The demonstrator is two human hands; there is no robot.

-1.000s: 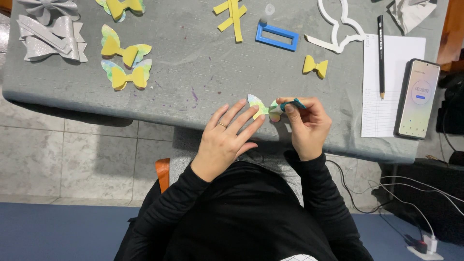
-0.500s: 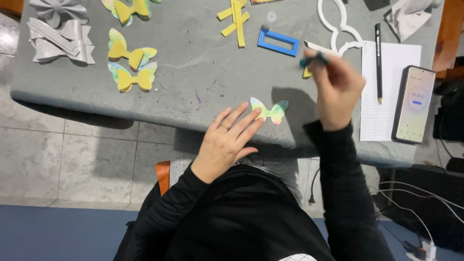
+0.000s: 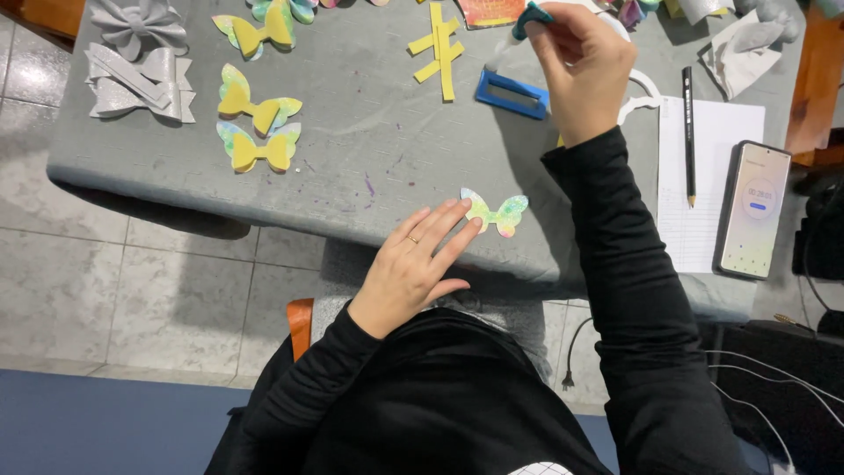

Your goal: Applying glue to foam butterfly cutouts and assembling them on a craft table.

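A small pastel butterfly cutout (image 3: 498,212) lies near the front edge of the grey table (image 3: 369,132). My left hand (image 3: 413,264) rests flat beside it, fingertips touching its left wing. My right hand (image 3: 580,62) is stretched to the far side of the table and pinches a small teal-capped tool (image 3: 531,18) between its fingers, above a blue rectangular frame (image 3: 512,93).
Yellow-centred butterflies (image 3: 258,130) and silver bows (image 3: 136,70) lie at the left. Yellow strips (image 3: 442,48) sit at the back middle. At the right are a white sheet (image 3: 716,176), a pencil (image 3: 688,132) and a phone (image 3: 753,209). Cables hang below the table at the right.
My right hand has lifted from the butterfly cutout and moved to the far side of the table with the teal tool. My left hand has stayed by the cutout.
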